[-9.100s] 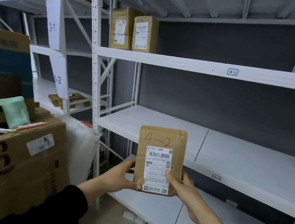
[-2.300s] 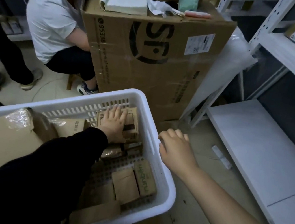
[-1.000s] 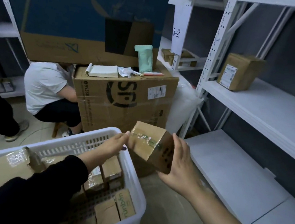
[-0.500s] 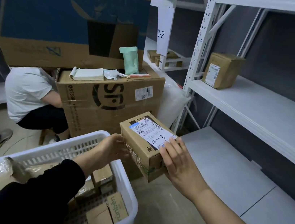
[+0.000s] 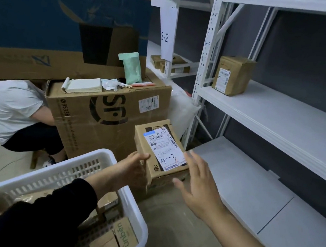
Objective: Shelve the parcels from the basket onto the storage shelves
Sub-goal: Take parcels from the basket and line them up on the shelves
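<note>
Right, my left hand (image 5: 132,171) grips the parcel (image 5: 160,150) by its left edge, holding it just past the basket (image 5: 80,166). My right hand (image 5: 197,182) is spread open, fingertips beside its right face. I'd cup those fingers underneath, then carry it to the shelves (image 5: 264,108) beyond them, matching its 4-3 mark.

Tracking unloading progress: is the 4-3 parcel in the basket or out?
Out. The left hand grips the parcel beyond the basket rim, right hand open beside it.
</note>
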